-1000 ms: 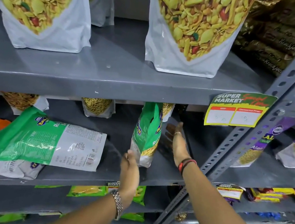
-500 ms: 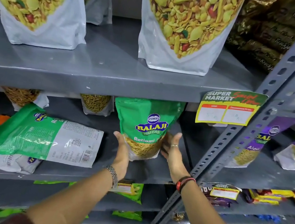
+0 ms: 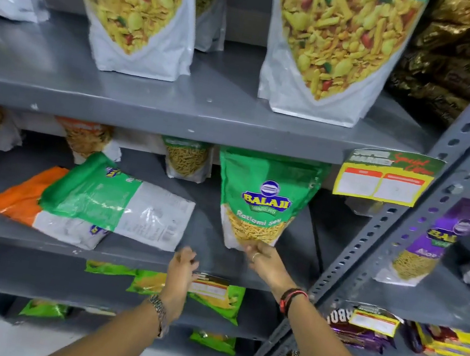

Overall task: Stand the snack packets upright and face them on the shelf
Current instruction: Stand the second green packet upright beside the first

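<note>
A green Balaji Ratlami Sev packet [image 3: 264,201] stands upright on the middle shelf [image 3: 132,261], its front facing me. My right hand [image 3: 268,261] touches its bottom edge with the fingertips pinched on the lower corner. My left hand [image 3: 181,268] hovers off the packet near the shelf's front edge, fingers loosely apart and holding nothing. To the left, another green packet [image 3: 116,207] lies flat, back side up, on top of an orange packet [image 3: 25,198] that also lies flat.
Large white mixture pouches [image 3: 142,16] stand on the upper shelf. Smaller packets stand at the back of the middle shelf. A slanted grey upright [image 3: 405,231] with a price tag [image 3: 383,177] borders the right. Purple packets [image 3: 434,242] fill the neighbouring bay; green packets lie on the lower shelf.
The green packet was turned from edge-on to face front and now stands alone. My left hand came off its side and dropped toward the shelf edge; my right hand slid to its bottom.
</note>
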Demonstrator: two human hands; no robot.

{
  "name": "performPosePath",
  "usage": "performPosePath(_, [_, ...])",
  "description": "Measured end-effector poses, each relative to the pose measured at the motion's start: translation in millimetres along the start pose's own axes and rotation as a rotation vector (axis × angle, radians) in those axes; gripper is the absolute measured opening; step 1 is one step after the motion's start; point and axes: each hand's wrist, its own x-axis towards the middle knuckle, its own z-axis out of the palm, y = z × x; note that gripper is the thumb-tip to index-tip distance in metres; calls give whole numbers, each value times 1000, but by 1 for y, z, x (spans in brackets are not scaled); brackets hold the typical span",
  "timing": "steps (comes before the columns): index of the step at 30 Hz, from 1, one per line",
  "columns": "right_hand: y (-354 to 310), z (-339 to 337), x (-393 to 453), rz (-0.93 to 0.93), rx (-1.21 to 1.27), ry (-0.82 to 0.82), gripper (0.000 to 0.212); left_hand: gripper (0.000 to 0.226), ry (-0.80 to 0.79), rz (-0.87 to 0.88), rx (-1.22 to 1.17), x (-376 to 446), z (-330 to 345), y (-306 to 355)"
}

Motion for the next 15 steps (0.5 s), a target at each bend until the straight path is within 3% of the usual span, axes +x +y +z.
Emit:
performPosePath(6, [-61,61,23,-208,-196,-25,31,10,99,-13,1,-2,-81,8])
performPosePath(8, [-85,84,30,-235,-293,-21,33,14,141,-31,-50,9,-101,24])
performPosePath(12, [-122,123,59,-263,-347,-59,33,47,110,-56,-177,34,-118,52])
performPosePath(15, [-141,152,80,-219,-456,-92,46,38,52,-71,-180,45,-128,66])
